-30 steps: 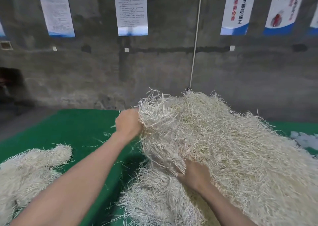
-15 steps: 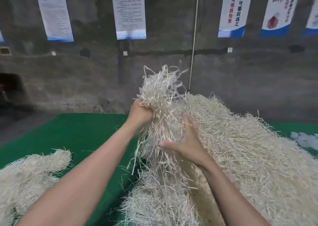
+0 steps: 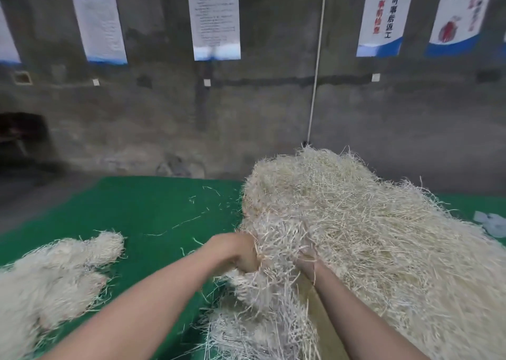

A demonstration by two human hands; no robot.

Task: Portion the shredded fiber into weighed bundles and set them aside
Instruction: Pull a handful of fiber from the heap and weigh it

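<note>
Grey concrete wall (image 3: 260, 118) closed the work place at the back, with paper posters (image 3: 216, 17) hung on it. On the green mat (image 3: 142, 209) a smaller pile (image 3: 60, 272) of fiber lay at the far left, well apart from both hands. I judged it to be a portion already set aside, though no scale was visible. The big heap (image 3: 369, 236) of shredded fiber filled the right half.

The step in hand seemed to be the pulling of one portion from the near left edge of the heap. To do it well, the person needed to take a tuft of moderate size and draw it slowly away, while the other hand pressed the rest down. The strands looked light, stiff and hooked into each other, so a quick pull could drag out too much and scatter more loose strands on the mat.

The left hand (image 3: 235, 253) was at the heap's left edge, the forearm reaching in from the bottom left, the fingers curled tightly on a tuft. The right hand (image 3: 305, 261), just beside it, was pushed into the fiber. Only the wrist and part of its back showed, so I could not tell if its fingers were together or apart. At the far right a small white object (image 3: 491, 222) lay on the mat, too blurred to name.
</note>
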